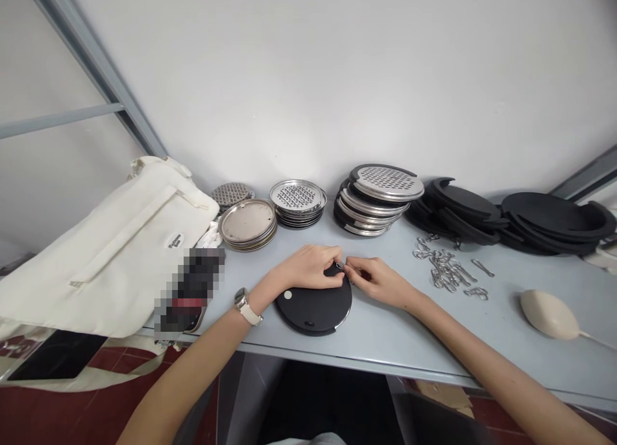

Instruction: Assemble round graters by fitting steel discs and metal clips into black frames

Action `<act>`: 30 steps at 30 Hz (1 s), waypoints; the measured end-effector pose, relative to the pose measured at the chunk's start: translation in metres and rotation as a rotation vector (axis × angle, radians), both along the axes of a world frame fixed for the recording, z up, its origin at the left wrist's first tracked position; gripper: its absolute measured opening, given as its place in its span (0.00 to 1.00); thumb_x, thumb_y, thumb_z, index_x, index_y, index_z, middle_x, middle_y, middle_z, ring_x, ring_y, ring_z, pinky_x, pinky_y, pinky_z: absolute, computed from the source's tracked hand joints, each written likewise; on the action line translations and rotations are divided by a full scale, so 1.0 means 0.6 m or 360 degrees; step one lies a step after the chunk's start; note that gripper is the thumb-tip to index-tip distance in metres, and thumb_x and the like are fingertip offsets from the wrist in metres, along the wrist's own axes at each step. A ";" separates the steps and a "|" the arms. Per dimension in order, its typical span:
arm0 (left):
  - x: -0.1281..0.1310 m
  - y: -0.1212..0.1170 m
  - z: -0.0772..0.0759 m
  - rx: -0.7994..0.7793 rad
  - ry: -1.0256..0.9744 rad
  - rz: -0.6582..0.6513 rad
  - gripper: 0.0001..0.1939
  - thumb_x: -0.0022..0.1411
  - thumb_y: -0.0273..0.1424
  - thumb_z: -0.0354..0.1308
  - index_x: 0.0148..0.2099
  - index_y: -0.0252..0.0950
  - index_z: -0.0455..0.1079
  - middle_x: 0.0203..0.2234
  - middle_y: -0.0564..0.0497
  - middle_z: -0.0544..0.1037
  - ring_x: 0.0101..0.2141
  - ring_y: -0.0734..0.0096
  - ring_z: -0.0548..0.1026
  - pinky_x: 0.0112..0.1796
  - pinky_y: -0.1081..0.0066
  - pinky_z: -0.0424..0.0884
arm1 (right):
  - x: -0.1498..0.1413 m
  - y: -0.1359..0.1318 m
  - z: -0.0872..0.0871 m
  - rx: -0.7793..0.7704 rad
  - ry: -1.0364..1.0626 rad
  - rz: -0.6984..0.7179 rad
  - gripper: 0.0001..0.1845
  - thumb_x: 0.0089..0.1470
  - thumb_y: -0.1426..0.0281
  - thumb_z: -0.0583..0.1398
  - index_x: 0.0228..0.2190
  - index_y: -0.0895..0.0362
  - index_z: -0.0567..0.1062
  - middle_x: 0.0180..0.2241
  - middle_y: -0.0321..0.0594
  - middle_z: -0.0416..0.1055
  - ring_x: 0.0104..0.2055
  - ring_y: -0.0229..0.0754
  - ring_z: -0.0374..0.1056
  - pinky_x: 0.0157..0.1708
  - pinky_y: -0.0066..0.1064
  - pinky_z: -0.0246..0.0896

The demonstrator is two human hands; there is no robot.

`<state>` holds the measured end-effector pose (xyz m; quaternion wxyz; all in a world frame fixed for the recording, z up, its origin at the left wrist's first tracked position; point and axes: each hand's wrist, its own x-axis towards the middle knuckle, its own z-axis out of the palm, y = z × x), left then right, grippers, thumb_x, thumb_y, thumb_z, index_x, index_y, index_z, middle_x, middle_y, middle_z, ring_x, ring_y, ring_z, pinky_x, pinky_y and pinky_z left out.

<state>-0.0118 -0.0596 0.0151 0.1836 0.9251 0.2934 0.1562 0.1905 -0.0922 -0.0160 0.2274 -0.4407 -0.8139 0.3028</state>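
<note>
You have the small metal clip [340,265] pinched right at the top rim of the black round disc [313,311], which lies flat on the pale grey table [414,329], close to the table's front edge and in front of you. Your right hand [378,283] holds the clip with its fingertips [351,266] together on it, though the clip is too small to show exactly how it meets the rim. Your left hand [308,268], with a wristwatch [241,305] on its wrist, lies over the top of the disc, its fingers curled together at the rim; you cannot tell from this view whether they clamp the disc or only press on it. Pressing down near the clip steadies the disc best, so it cannot slide or tip on the smooth table. Pinch close to the clip's end for fine control, and ease it gently against the rim. To your right lie the loose metal clips [446,270]. Beyond the disc are the stacked steel grater plates [373,197] and the black round rims [457,207], with a white canvas bag [110,258] to your left.
</note>
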 end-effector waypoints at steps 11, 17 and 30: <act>0.000 0.001 -0.001 -0.0014 -0.0022 0.0015 0.09 0.55 0.35 0.56 0.35 0.37 0.62 0.22 0.57 0.65 0.23 0.76 0.62 0.25 0.74 0.56 | -0.001 -0.002 0.002 0.0106 -0.0093 0.0039 0.16 0.61 0.64 0.46 0.24 0.55 0.60 0.20 0.31 0.57 0.21 0.33 0.51 0.23 0.27 0.47; -0.001 -0.003 0.001 -0.0036 -0.0016 -0.0007 0.09 0.54 0.34 0.56 0.35 0.37 0.62 0.21 0.58 0.65 0.23 0.77 0.62 0.25 0.75 0.56 | -0.014 -0.024 0.001 0.0139 -0.0141 -0.0095 0.15 0.63 0.65 0.45 0.26 0.55 0.63 0.22 0.33 0.62 0.23 0.35 0.57 0.26 0.28 0.49; -0.001 -0.011 0.004 -0.0069 -0.0030 0.0009 0.08 0.55 0.34 0.56 0.36 0.37 0.61 0.21 0.58 0.65 0.22 0.77 0.63 0.26 0.75 0.56 | -0.035 -0.054 -0.008 0.0349 -0.0332 -0.0342 0.14 0.64 0.69 0.43 0.28 0.55 0.62 0.24 0.36 0.64 0.28 0.40 0.61 0.30 0.30 0.51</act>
